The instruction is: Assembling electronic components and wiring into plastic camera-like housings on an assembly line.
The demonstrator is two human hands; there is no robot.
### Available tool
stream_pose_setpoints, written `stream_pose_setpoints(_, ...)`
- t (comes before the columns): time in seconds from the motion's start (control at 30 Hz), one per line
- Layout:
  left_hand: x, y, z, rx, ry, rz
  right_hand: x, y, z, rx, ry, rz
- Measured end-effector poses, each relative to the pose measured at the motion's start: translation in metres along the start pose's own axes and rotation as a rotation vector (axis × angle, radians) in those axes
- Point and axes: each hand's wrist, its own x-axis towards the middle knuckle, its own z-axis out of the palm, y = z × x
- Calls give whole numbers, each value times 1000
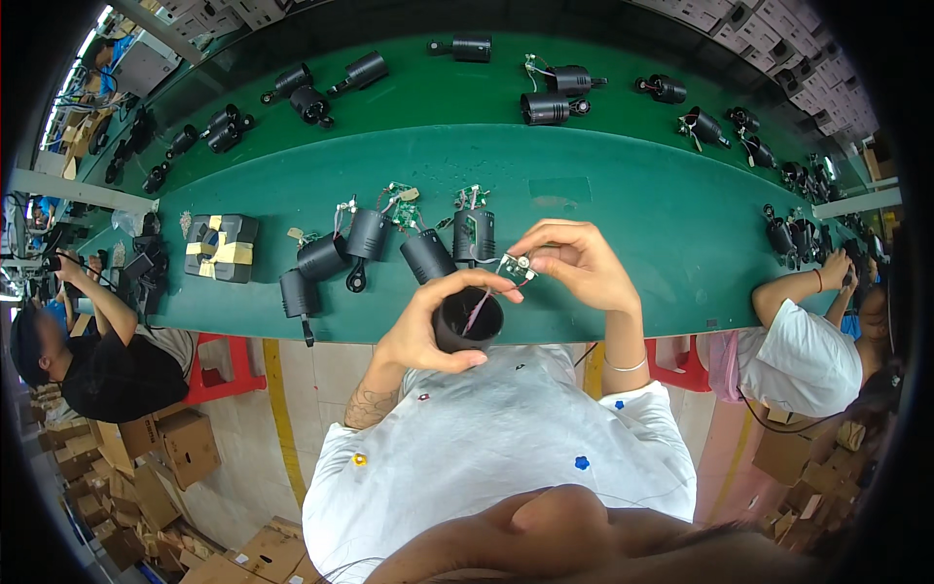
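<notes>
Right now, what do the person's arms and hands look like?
The left hand and right hand wear no gloves. The left forearm has a dark drawing. A silvery bracelet circles the right wrist. The short sleeves are white, with a blue flower on the right one.

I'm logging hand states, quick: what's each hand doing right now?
Left hand: closed around a black cylindrical housing.
Right hand: closed, holding a small circuit board by thumb and fingers.

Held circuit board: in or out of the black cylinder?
Out: the right hand pinches the circuit board outside the open black cylinder, which the left hand grips.
</notes>
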Motion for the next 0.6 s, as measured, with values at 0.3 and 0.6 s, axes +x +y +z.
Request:
stream_pose_setpoints(0.3, -1, -11, 4, -20, 77, -80, -3, -9, -7, -449, 49, -328)
stream_pose_setpoints(0.6, -1, -13, 3, 265, -121, 23, 0, 23, -5, -516, -47, -102)
